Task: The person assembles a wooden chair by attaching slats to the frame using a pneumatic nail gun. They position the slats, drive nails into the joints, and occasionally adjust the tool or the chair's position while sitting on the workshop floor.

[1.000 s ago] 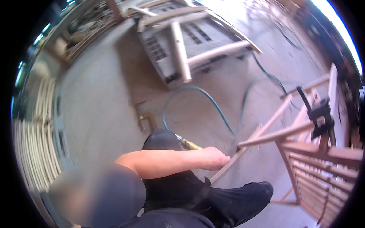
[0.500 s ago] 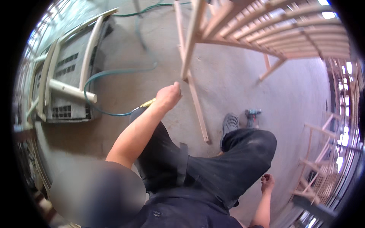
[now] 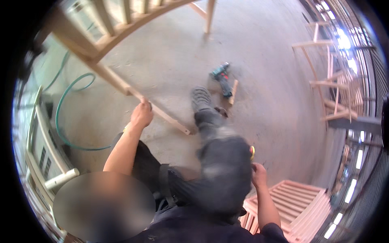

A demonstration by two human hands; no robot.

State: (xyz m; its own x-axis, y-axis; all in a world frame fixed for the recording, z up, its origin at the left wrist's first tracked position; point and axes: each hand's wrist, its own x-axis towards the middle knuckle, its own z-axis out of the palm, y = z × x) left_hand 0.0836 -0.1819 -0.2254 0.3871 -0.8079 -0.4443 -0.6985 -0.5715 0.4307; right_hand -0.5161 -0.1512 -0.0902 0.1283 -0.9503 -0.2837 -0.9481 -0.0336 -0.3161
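Now left hand (image 3: 141, 114) grips lower on chair leg (image 3: 160, 114), frame raised.

Pale, unpainted wooden frame (image 3: 121, 83) in the left hand (image 3: 142, 115). Left of that hand, a teal-green hose (image 3: 60, 121) on grey concrete floor (image 3: 263, 81). Beyond both hands, a teal-and-black drill (image 3: 222, 77). Dark trousers (image 3: 219, 162) between the hands. By the right hand (image 3: 258, 174), pale pinkish slatted panels (image 3: 300, 202).

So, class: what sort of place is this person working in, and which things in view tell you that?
Probably a furniture workshop. The left hand grips a bare wooden frame, more unfinished frames stand on the concrete floor, and a cordless drill and hose lie there.
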